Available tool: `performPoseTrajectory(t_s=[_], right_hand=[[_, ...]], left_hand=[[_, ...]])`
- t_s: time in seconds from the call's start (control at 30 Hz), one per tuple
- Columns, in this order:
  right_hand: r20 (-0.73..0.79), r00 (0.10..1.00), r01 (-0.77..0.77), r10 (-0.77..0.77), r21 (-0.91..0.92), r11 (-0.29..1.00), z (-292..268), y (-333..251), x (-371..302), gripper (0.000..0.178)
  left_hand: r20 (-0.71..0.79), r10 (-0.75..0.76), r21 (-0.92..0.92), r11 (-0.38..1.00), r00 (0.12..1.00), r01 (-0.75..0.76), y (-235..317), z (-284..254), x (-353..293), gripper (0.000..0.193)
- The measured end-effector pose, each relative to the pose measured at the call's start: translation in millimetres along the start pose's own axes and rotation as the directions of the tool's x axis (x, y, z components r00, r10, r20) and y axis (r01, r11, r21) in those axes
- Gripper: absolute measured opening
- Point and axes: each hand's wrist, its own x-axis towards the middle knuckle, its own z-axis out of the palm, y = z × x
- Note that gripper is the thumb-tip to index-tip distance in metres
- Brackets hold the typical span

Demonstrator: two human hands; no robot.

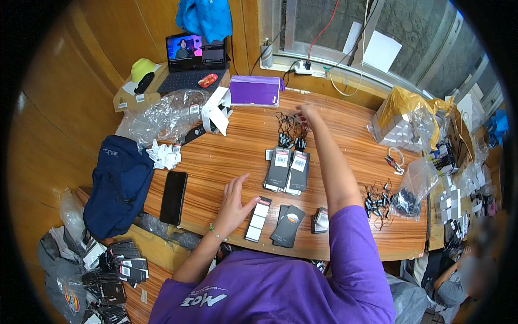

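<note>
My left hand [233,208] is open over the near part of the table, its fingers spread. Its thumb reaches the top of a narrow dark card with white stickers [258,218]. Farther off, my right hand [309,115] has its fingers curled in on the far ends of the black cords [291,127]; the fingertips are partly hidden. These cords run to two side-by-side stacks of grey hang tags [278,171] with barcode stickers. Nearer me lie loose grey tags [287,227] with a round logo, and a small pile of stickered tags [320,221] beside my right arm.
A black phone [174,198] and blue bag [117,183] lie left. Behind are clear plastic wrap [167,116], a laptop [195,70] and a purple folder [254,90]. Loose black cords [379,204], pliers [394,163] and white boxes [400,132] are right. Another person sits at lower right.
</note>
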Motion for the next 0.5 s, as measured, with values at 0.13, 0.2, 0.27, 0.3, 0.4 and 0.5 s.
performPoseTrajectory(t_s=[0.13,0.2,0.27,0.3,0.4,0.5], right_hand=[[-0.037,0.976,0.215,-0.212,0.099,0.972,-17.3,2.9,-53.6,0.028],[0.021,0.945,0.323,-0.327,0.101,0.941,-34.7,12.3,-107.6,0.028],[0.168,0.887,0.424,-0.430,0.070,0.903,-58.4,32.4,-152.4,0.028],[0.169,0.892,0.423,-0.419,0.012,0.906,-63.0,47.9,-179.2,0.028],[0.137,0.909,0.416,-0.394,-0.214,0.884,-80.6,89.9,-262.0,0.028],[-0.021,0.909,0.345,-0.417,-0.523,0.779,-82.8,132.9,-309.2,0.031]], left_hand=[[0.132,0.179,0.204,0.958,0.975,-0.204,12.2,2.7,-6.5,0.057],[0.231,0.225,0.216,0.937,0.947,-0.275,24.1,6.2,-4.0,0.055],[0.295,0.286,0.203,0.913,0.911,-0.353,29.1,15.8,-0.8,0.056],[0.351,0.293,0.201,0.904,0.889,-0.377,28.2,20.5,-0.7,0.057],[0.486,0.352,0.193,0.849,0.800,-0.491,31.8,39.2,11.2,0.062],[0.557,0.312,0.259,0.816,0.770,-0.518,37.3,54.7,20.7,0.063]])
